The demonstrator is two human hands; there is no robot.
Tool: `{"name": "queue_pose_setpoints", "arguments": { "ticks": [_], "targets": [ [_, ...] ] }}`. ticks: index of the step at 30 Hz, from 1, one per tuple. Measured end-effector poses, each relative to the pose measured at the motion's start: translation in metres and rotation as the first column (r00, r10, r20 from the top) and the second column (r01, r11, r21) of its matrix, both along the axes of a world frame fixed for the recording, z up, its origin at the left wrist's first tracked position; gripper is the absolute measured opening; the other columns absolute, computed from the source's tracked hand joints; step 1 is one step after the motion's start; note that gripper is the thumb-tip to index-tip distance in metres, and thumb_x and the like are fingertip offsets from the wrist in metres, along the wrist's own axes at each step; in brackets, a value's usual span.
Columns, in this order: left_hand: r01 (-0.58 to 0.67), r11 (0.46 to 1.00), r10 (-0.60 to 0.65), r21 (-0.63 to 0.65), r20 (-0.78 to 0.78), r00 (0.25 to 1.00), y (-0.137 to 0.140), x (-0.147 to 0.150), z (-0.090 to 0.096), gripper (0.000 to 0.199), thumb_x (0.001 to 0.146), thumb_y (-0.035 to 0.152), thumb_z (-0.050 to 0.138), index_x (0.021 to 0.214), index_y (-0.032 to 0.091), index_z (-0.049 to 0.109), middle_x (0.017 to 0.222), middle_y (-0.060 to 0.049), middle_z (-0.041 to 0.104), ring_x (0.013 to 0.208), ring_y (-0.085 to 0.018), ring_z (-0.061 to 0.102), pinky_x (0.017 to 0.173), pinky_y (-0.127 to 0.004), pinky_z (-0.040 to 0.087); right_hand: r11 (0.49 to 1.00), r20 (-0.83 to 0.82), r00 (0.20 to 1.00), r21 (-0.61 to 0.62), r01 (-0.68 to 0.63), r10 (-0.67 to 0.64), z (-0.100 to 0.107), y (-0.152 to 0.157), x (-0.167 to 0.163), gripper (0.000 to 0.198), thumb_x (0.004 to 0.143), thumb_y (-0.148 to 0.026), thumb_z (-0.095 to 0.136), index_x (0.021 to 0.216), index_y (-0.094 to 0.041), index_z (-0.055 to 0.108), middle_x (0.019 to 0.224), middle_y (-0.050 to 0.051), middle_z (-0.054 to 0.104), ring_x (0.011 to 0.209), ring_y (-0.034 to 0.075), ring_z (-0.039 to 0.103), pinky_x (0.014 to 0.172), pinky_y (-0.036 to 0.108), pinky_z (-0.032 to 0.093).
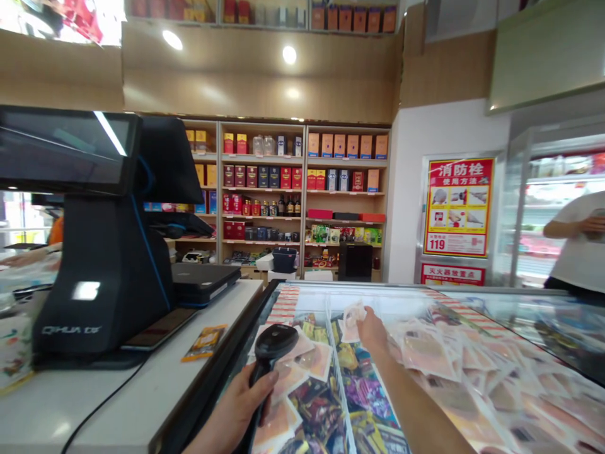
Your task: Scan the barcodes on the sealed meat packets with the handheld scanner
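My left hand (pixel 239 407) is wrapped round the handle of a black barcode scanner (pixel 276 342), its head pointing away from me. Beneath it, several flat clear packets (pixel 314 359) lie on the left part of a glass-topped display case (pixel 326 291). Further forward, my right hand (pixel 372 329) pinches the edge of a small whitish clear packet (pixel 351 323) above the glass. What is inside that packet is too blurred to name. To the right of my forearm spreads a large heap of similar flat packets (pixel 428 347). Colourful wrapped goods (pixel 373 394) show through the glass below.
A black cash register (pixel 104 277) stands on the white counter (pixel 113 403) at left, with a cable trailing forward. A small orange packet (pixel 204 342) lies beside it. Shelves of boxed goods (pixel 262 176) line the back wall. A person in a white shirt (pixel 579 246) stands at right.
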State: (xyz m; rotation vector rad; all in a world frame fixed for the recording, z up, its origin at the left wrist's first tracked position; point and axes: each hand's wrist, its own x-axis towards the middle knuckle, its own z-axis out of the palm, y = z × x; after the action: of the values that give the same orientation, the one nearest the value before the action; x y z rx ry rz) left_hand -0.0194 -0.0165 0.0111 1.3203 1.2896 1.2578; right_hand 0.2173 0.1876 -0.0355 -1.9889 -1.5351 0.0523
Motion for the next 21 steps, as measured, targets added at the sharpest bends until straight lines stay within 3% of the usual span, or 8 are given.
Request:
{"name": "queue_pose_setpoints", "arguments": {
  "ticks": [2, 5, 7, 10, 13, 16, 18, 21],
  "targets": [
    [0.007, 1.0, -0.007, -0.015, 0.013, 1.0, 0.001, 0.0, 0.0, 0.031, 0.063, 0.047, 0.047, 0.059, 0.017, 0.037, 0.039, 0.007, 0.04, 0.037, -0.005, 0.034, 0.04, -0.018, 0.028, 0.999, 0.103, 0.994, -0.03, -0.019, 0.022, -0.002, 0.0, 0.001, 0.046, 0.069, -0.02, 0.044, 0.113, -0.014, 0.035, 0.081, 0.011, 0.06, 0.078, 0.021, 0.055, 0.061, 0.029, 0.038],
    [0.016, 0.999, -0.016, -0.03, 0.009, 1.0, 0.003, 0.0, 0.0, 0.03, 0.063, 0.046, 0.048, 0.058, 0.017, 0.038, 0.039, 0.008, 0.04, 0.037, -0.004, 0.034, 0.04, -0.017, 0.028, 0.997, 0.241, 0.97, -0.075, -0.003, 0.021, -0.004, -0.002, 0.004, 0.033, 0.068, -0.022, 0.045, 0.101, -0.015, 0.048, 0.085, 0.012, 0.057, 0.084, 0.023, 0.052, 0.062, 0.03, 0.038],
    [0.011, 0.999, -0.012, -0.034, -0.012, 1.0, 0.004, 0.0, -0.001, 0.031, 0.064, 0.045, 0.047, 0.057, 0.017, 0.038, 0.039, 0.007, 0.04, 0.037, -0.004, 0.033, 0.04, -0.017, 0.027, 0.998, 0.305, 0.952, -0.05, 0.022, -0.005, -0.004, -0.004, 0.006, 0.025, 0.068, -0.021, 0.045, 0.091, -0.015, 0.054, 0.091, 0.013, 0.054, 0.09, 0.024, 0.048, 0.063, 0.03, 0.038],
    [0.006, 0.999, -0.007, -0.032, -0.035, 0.999, 0.005, -0.003, -0.003, 0.03, 0.066, 0.044, 0.046, 0.057, 0.017, 0.038, 0.04, 0.007, 0.041, 0.037, -0.004, 0.034, 0.039, -0.017, 0.027, 0.999, 0.352, 0.936, 0.047, -0.002, -0.014, -0.002, -0.011, -0.002, 0.026, 0.069, -0.019, 0.043, 0.093, -0.017, 0.054, 0.097, 0.013, 0.052, 0.095, 0.024, 0.045, 0.07, 0.033, 0.036],
    [0.019, 1.0, -0.02, -0.015, -0.061, 0.998, 0.002, -0.008, -0.004, 0.03, 0.067, 0.044, 0.044, 0.057, 0.016, 0.038, 0.041, 0.006, 0.041, 0.038, -0.004, 0.034, 0.04, -0.017, 0.027, 0.977, 0.286, 0.936, 0.004, -0.215, 0.205, -0.004, -0.022, -0.024, 0.03, 0.07, -0.026, 0.042, 0.098, -0.019, 0.052, 0.097, 0.009, 0.055, 0.094, 0.022, 0.046, 0.076, 0.034, 0.034],
    [0.037, 0.999, -0.038, -0.004, -0.095, 0.995, -0.004, -0.013, -0.004, 0.031, 0.068, 0.045, 0.044, 0.059, 0.016, 0.039, 0.042, 0.006, 0.04, 0.039, -0.005, 0.034, 0.04, -0.017, 0.028, 0.881, 0.139, 0.873, -0.151, -0.448, 0.467, -0.009, -0.035, -0.054, 0.044, 0.065, -0.04, 0.047, 0.103, -0.019, 0.049, 0.099, 0.008, 0.056, 0.093, 0.022, 0.048, 0.075, 0.033, 0.036],
    [0.042, 0.999, -0.042, 0.005, -0.098, 0.994, -0.008, -0.015, -0.003, 0.031, 0.068, 0.046, 0.044, 0.062, 0.016, 0.04, 0.043, 0.007, 0.04, 0.039, -0.005, 0.034, 0.041, -0.017, 0.029, 0.848, 0.112, 0.849, -0.203, -0.49, 0.517, -0.011, -0.045, -0.071, 0.06, 0.055, -0.047, 0.054, 0.107, -0.018, 0.046, 0.103, 0.009, 0.055, 0.097, 0.026, 0.046, 0.076, 0.036, 0.035],
    [0.045, 0.999, -0.042, 0.018, -0.104, 0.994, -0.014, -0.018, -0.001, 0.031, 0.068, 0.046, 0.044, 0.062, 0.016, 0.04, 0.044, 0.007, 0.041, 0.04, -0.005, 0.034, 0.04, -0.017, 0.029, 0.864, 0.142, 0.861, -0.219, -0.453, 0.488, -0.007, -0.056, -0.084, 0.072, 0.041, -0.049, 0.062, 0.104, -0.017, 0.049, 0.102, 0.012, 0.055, 0.097, 0.03, 0.045, 0.075, 0.038, 0.035]
  ]
}}
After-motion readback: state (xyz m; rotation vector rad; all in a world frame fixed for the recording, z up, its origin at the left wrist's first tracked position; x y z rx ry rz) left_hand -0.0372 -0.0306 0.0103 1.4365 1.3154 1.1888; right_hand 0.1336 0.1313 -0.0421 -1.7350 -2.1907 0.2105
